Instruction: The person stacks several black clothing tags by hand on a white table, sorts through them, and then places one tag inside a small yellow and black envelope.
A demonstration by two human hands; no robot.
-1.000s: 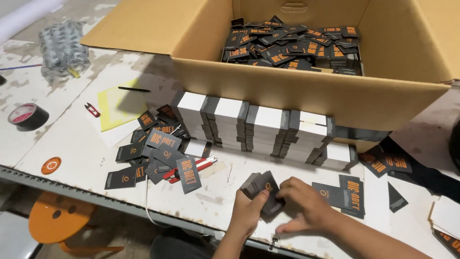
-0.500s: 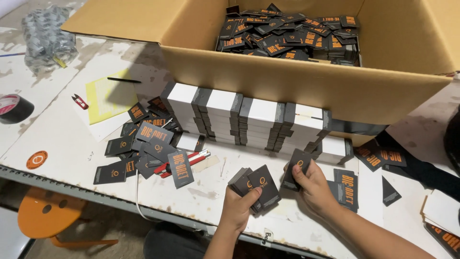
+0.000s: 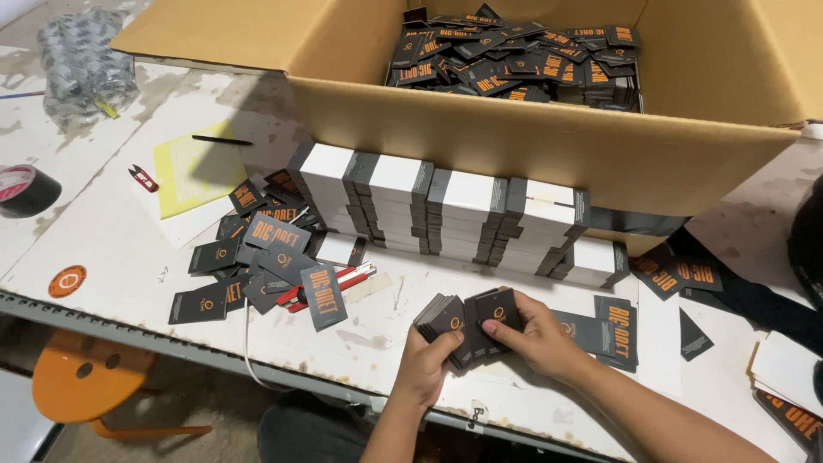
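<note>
My left hand (image 3: 424, 364) grips a fanned stack of small black cards (image 3: 447, 321) near the table's front edge. My right hand (image 3: 536, 330) presses a black card (image 3: 497, 306) onto that stack with thumb and fingers. Just behind the hands stand rows of stacked cards with white tops (image 3: 446, 210). More black cards with orange print lie to the right of my right hand (image 3: 613, 330) and scattered in a loose pile on the left (image 3: 257, 257). An open cardboard box (image 3: 549, 146) behind the rows holds several such cards.
A white worktable (image 3: 103, 240) carries a yellow sheet (image 3: 193, 176), a black pen (image 3: 221, 140), a red clip (image 3: 144, 178), a black tape roll (image 3: 26, 190), an orange sticker (image 3: 67, 280) and wrapped bundles (image 3: 81, 60). An orange stool (image 3: 81, 381) stands below.
My right hand picked a card from the right side and brought it onto the stack in my left hand. The view shifted slightly left.
</note>
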